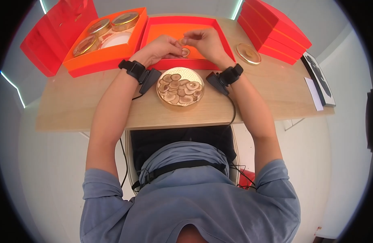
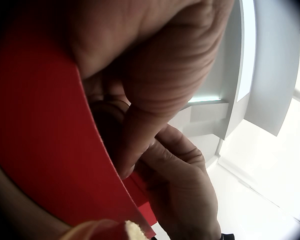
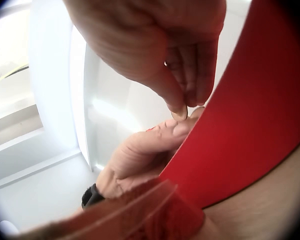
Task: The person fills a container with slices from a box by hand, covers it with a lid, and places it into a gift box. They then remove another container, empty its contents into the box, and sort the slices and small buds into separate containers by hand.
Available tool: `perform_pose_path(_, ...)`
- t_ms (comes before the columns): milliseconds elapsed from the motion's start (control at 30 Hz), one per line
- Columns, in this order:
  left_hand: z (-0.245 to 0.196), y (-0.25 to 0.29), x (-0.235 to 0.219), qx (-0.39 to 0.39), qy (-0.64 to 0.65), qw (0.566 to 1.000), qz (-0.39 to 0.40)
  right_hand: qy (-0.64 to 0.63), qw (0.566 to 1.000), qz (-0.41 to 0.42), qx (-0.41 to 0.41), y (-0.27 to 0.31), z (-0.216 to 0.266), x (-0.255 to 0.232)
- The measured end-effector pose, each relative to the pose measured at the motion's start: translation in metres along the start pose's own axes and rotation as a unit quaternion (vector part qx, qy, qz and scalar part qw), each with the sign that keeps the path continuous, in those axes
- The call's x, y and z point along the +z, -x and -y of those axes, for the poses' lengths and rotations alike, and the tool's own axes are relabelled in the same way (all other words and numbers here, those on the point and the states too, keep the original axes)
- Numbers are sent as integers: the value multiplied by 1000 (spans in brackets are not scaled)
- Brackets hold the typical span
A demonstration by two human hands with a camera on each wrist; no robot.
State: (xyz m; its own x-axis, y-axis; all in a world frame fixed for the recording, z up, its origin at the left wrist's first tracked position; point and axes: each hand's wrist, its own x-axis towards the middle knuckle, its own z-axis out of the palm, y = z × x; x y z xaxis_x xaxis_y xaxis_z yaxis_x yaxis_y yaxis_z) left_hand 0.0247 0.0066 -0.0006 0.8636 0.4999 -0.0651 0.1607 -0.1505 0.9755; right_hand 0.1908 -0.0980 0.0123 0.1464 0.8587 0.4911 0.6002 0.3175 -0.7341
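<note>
Over the open red box with an orange inside [image 1: 164, 30], both hands meet close together. My left hand [image 1: 164, 47] holds a round, pale-brown dried slice [image 1: 186, 52] with a darker rim at its fingertips. Thumb and forefinger of my right hand [image 1: 209, 44] pinch another thin slice [image 1: 181, 41] just above the left fingers. In the right wrist view the box wall hides part of the left fingertips. Nearer the body stands a round tin [image 1: 180, 106], several similar slices [image 1: 179, 89] spread over its gold patterned top layer.
At left an orange box [image 1: 138, 38] holds several round gold-rimmed tins [image 1: 125, 20] and a white round piece [image 1: 116, 39]. A red bag [image 1: 52, 32] stands behind it. To the right lie a gold-rimmed lid [image 1: 248, 53], stacked red boxes [image 1: 273, 30] and a black-and-white flat box [image 1: 318, 79].
</note>
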Motion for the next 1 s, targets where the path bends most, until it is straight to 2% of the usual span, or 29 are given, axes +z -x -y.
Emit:
perform_pose_path(33,-1,0,0,-3,-11,1000,-3,10,1000,-19,-8,-1,3,-4)
perform_pose_path(133,-3,2,2,-9,6,1000,-11,-63,994,81,40,-4,11,-35)
perform_pose_path(233,-3,3,3,-7,10,1000,-27,-86,940,316,100,4,23,-54)
perform_pose_path(333,-4,4,4,-3,11,1000,-27,-54,924,359,117,12,27,-46)
perform_pose_path(533,0,2,2,-1,23,999,-30,-57,906,403,114,12,25,-40)
perform_pose_path(1000,-2,5,2,11,49,999,-21,-68,931,349,83,20,34,-23)
